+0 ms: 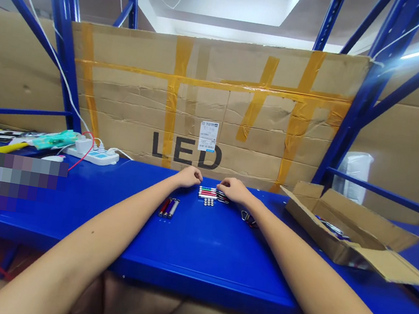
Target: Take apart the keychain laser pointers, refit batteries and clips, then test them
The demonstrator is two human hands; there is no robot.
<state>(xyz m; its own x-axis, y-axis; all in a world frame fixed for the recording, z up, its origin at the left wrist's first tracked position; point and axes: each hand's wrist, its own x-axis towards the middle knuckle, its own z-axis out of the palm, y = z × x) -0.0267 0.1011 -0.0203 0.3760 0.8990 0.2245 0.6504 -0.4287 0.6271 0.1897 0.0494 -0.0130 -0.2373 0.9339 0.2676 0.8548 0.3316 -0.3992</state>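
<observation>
Both my arms reach forward over a blue metal shelf (pixel 203 246). My left hand (pixel 189 176) rests curled on the shelf just left of a small row of slim coloured pen-like lights (pixel 207 193). My right hand (pixel 233 188) is curled at the right end of that row, its fingers touching or gripping the ends; I cannot make out which. Small silver caps (pixel 208 202) lie just in front of the row. Three more slim lights (pixel 168 207), red, blue and silver, lie side by side nearer to me on the left. Dark metal clips (pixel 247 218) lie by my right wrist.
An open cardboard box (pixel 345 229) with more items sits on the right. A taped cardboard sheet marked LED (pixel 209 109) stands behind. A white power strip (pixel 94 153), cables and tools lie at the left. Blue rack posts (pixel 64 33) frame the shelf.
</observation>
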